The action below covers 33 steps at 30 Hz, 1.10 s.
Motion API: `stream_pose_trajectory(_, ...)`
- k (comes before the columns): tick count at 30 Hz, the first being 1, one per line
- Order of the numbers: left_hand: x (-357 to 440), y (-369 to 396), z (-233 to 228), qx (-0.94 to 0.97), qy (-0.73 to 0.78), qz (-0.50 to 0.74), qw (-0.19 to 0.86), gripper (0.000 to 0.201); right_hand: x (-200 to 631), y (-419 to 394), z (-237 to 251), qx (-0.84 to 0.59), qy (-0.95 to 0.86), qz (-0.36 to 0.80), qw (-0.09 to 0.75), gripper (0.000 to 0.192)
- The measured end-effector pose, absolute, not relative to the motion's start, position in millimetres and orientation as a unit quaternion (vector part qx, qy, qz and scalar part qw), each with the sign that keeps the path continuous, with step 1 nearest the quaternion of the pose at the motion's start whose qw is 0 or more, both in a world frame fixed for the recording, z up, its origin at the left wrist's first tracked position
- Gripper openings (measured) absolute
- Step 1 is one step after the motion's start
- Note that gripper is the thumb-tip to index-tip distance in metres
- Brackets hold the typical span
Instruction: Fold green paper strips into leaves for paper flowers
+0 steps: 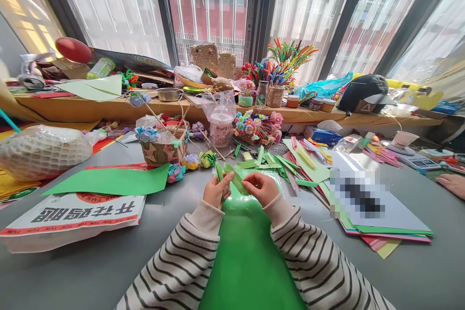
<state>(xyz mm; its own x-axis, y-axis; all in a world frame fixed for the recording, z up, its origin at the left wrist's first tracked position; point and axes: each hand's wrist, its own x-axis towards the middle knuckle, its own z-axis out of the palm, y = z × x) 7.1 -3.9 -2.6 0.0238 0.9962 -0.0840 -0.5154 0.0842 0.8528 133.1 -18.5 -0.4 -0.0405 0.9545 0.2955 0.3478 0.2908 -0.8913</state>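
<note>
Both my hands are raised over a large green paper sheet lying on the grey table. My left hand and my right hand pinch a narrow green paper strip between them, each at one end. The strip is folded and angled up to the left. My sleeves are striped white and black. Several loose green paper strips lie just beyond my hands.
A woven basket with paper flowers stands at left centre, beside another green sheet and a printed bag. Stacked coloured papers lie at right. Another person's hand rests at the far right. The window ledge is cluttered.
</note>
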Motion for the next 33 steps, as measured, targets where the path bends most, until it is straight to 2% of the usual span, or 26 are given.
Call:
stream_pose_trajectory(5,6,-3,-5,0.343,0.404,0.598,0.602,0.031,131,-20,1,-0.500,-0.655,0.300,0.481,0.014)
stream_pose_trajectory(17,9,-2,-14,0.404,0.448,0.526,0.599,0.031,133,-23,2,-0.516,-0.677,0.188,0.491,0.014)
stream_pose_trajectory(20,9,-2,-13,0.411,0.450,0.516,0.602,0.032,133,-23,0,-0.503,-0.703,0.120,0.488,0.013)
stream_pose_trajectory(27,8,-5,-9,0.398,0.435,0.529,0.610,0.032,132,-24,-4,-0.430,-0.784,-0.132,0.429,0.020)
stream_pose_trajectory(33,10,-6,-7,0.395,0.426,0.529,0.618,0.032,134,-24,-1,-0.426,-0.793,-0.220,0.376,0.024)
